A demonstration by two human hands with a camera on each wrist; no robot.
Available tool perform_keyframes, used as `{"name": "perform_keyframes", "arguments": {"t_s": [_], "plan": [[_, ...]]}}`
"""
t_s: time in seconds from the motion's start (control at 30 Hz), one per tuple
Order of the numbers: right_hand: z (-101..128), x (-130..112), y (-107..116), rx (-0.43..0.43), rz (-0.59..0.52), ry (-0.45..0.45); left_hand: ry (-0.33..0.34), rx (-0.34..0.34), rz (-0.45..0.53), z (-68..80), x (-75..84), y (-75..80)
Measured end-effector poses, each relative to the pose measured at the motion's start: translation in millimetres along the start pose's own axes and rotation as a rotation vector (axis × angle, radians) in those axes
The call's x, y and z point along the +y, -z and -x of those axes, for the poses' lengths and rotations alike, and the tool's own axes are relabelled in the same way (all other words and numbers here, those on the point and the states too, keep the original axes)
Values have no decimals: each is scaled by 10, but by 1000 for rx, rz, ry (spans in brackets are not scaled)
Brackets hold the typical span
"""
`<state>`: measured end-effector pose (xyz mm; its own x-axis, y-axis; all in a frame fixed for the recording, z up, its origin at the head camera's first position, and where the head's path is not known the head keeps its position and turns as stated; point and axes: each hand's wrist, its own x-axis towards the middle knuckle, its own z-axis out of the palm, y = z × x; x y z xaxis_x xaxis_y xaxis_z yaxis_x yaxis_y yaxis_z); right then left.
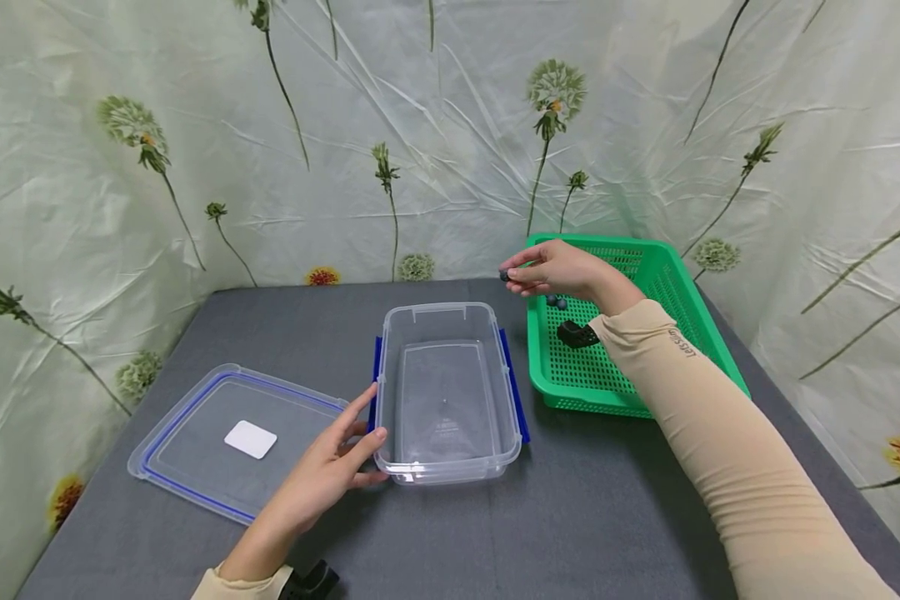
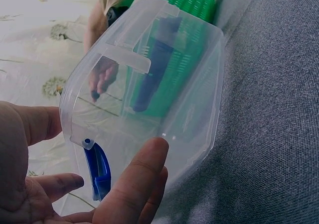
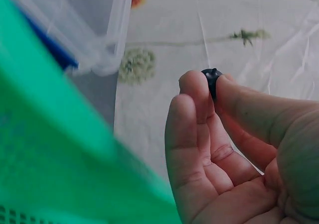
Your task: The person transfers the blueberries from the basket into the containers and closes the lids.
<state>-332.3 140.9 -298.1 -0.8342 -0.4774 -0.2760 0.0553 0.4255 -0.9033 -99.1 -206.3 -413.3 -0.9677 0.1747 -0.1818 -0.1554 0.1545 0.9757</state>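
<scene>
In the head view my right hand [image 1: 558, 268] is raised over the left rim of the green basket [image 1: 536, 367], pinching a blueberry [image 1: 504, 274] between thumb and fingertips. The right wrist view shows this dark blueberry [image 3: 213, 80] close up at the finger ends. Two or so more blueberries [image 1: 561, 304] lie in the basket under that hand; my arm hides part of it. A clear plastic box [image 1: 450, 400] with blue side latches stands lidless in the middle. My left hand [image 1: 330, 467] touches its near left corner, fingers fairly straight along the outside [image 2: 134, 179].
The box's clear lid [image 1: 195, 450], with a blue seal and a white label [image 1: 251, 439], lies flat at the left, partly behind my left hand. A grey cloth [image 1: 480, 542] covers the table. Flower-printed sheeting [image 1: 457, 167] hangs behind and at both sides.
</scene>
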Motion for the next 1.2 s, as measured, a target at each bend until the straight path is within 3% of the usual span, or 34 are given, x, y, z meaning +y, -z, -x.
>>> {"name": "perform_keyframes", "arguments": {"t_s": [0.47, 0.73, 1.2], "plan": [[-306, -266, -733, -164, 60, 2, 2, 1, 2, -16, -2, -15], [-458, -254, -1106, -195, 200, -38, 3, -1, 5, -20, -17, -16], [-622, -182, -1413, -255, 328, -117, -3, -9, -10, -6, -14, 4]]}}
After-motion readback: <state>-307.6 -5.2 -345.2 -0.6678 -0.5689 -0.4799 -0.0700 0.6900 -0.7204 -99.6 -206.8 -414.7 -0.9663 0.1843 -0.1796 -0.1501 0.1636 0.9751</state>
